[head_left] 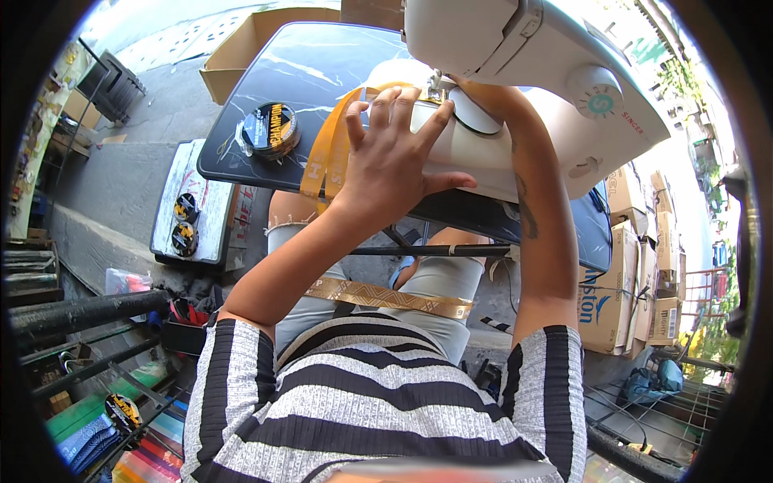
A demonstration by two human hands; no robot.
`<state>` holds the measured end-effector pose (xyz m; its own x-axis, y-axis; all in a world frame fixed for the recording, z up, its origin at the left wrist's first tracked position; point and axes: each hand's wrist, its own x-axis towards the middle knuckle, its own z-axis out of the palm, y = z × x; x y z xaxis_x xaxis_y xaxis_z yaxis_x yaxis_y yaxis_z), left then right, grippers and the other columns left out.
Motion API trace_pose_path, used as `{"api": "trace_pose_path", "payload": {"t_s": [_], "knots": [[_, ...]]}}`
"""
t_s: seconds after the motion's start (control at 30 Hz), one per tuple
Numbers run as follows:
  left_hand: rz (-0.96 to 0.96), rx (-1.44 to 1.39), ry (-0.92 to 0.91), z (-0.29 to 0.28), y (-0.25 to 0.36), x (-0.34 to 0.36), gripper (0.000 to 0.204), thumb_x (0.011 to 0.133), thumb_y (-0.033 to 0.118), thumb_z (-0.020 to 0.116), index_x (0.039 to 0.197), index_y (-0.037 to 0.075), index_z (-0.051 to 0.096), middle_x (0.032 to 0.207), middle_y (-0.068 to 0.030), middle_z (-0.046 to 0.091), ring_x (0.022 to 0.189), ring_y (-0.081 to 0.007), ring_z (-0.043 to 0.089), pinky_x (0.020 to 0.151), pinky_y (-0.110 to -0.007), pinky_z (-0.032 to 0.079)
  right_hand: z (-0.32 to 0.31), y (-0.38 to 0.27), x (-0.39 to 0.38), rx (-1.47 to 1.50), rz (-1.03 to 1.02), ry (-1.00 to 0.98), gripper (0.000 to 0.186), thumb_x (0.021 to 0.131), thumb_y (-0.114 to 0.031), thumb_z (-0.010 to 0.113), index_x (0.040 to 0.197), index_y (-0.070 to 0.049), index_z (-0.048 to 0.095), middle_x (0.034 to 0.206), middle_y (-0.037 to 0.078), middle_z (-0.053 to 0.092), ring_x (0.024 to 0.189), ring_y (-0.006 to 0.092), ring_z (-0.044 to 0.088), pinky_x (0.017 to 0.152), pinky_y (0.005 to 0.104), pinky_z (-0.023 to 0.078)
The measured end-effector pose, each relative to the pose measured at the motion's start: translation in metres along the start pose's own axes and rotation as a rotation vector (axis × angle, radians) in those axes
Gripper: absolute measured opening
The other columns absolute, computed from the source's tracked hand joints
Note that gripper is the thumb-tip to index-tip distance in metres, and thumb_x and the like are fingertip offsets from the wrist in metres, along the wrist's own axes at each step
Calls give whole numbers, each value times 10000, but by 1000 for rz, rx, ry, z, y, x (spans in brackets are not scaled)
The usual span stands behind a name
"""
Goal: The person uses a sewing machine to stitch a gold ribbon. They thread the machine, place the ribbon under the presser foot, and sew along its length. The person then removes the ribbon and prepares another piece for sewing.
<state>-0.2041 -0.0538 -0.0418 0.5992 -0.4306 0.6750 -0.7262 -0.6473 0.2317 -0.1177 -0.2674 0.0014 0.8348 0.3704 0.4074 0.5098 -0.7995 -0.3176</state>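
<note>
My left hand (pixel 390 157) rests with fingers spread over the pale bed of a white sewing machine (pixel 475 32), fingertips near the presser foot (pixel 439 88) and on orange ribbon. The printed orange ribbon (pixel 320 173) runs from under that hand and hangs over the table's front edge. My right hand (pixel 483 97) reaches behind the needle area from the right; its fingers are hidden by the machine. A round stack of black, blue and yellow items (pixel 270 129) sits on the dark marble-patterned tabletop (pixel 241 72), left of the ribbon. A gold patterned band (pixel 386 298) lies across my lap.
An open cardboard box (pixel 221 68) is behind the table. A low white-topped stand (pixel 173 209) at left carries two round items. Stacked cardboard boxes (pixel 612 298) stand at right. Dark metal rails (pixel 97 306) and a wire rack (pixel 628 419) flank me.
</note>
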Motion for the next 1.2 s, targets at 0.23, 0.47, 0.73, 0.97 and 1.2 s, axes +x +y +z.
{"api": "trace_pose_path", "payload": {"t_s": [0.23,0.47,0.73,0.97,1.2], "knots": [[-24,4,-45,-1,2,0,818,739,746,557,1380,240,510,1349,-164,462,1309,-320,358,1048,-507,166,1,4,-1,-35,37,16,217,890,-29,562,1091,-10,639,992,149,665,892,286,629,832,351,481],[-8,50,-47,-2,1,2,836,736,764,538,1357,205,532,1330,-175,477,1307,-328,366,1050,-532,154,-21,-42,-37,-140,337,209,230,890,-14,553,1100,-19,647,996,138,668,890,278,633,840,342,480],[35,172,-168,-11,3,6,835,747,738,547,1399,219,492,1344,-153,465,1319,-304,359,1065,-522,161,-120,-82,-196,-516,67,814,252,772,102,539,936,-36,671,930,76,658,893,206,621,750,288,476],[55,225,-177,-12,7,10,811,768,721,536,1411,230,479,1345,-161,468,1312,-306,379,1074,-525,161,-142,144,-232,46,621,801,719,785,-209,736,1366,1,370,1374,202,403,1297,352,378,1093,461,290],[61,90,-183,-19,-3,4,740,797,692,527,1388,247,505,1372,-180,454,1343,-316,360,1106,-545,107,-119,248,-255,200,722,650,780,817,-95,716,1432,-54,238,1280,221,516,1109,278,578,910,356,480]]}}
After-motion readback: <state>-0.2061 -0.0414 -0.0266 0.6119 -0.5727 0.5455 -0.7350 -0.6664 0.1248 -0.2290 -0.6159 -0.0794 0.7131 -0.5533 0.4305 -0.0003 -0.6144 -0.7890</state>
